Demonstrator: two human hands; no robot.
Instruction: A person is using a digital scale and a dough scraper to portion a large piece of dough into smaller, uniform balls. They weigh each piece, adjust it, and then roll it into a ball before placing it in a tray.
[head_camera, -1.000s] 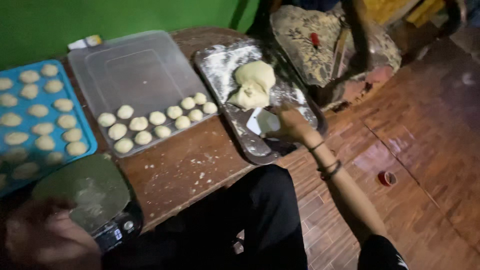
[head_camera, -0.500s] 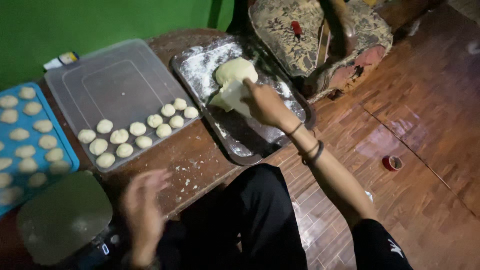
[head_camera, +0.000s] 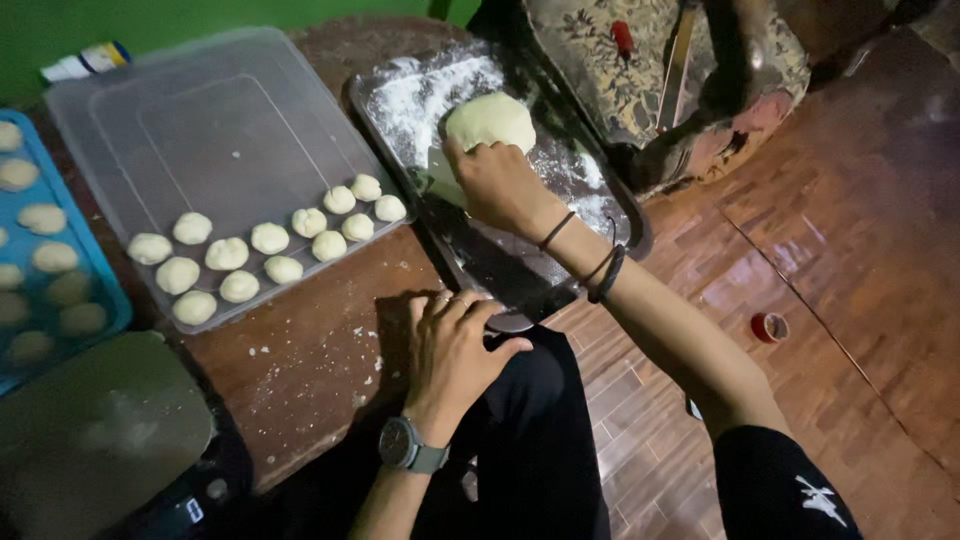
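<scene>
Right hand (head_camera: 497, 183) gripping dough mass (head_camera: 489, 121) on floured metal tray (head_camera: 500, 262), fingers curled into near edge. Left hand (head_camera: 452, 352) resting open, fingers spread on wooden table (head_camera: 300, 360). Advice: keep pinch small, matching dough balls (head_camera: 268, 240) lining clear tray (head_camera: 200, 130).

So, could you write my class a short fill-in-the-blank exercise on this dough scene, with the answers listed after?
1. The right hand grips the big dough lump on the floured ____ tray.
2. The left hand rests flat on the ____ table.
3. The small dough balls sit in the clear tray in ____ rows.
4. A ____ is worn on the left wrist.

Answers: metal; wooden; two; watch
</scene>
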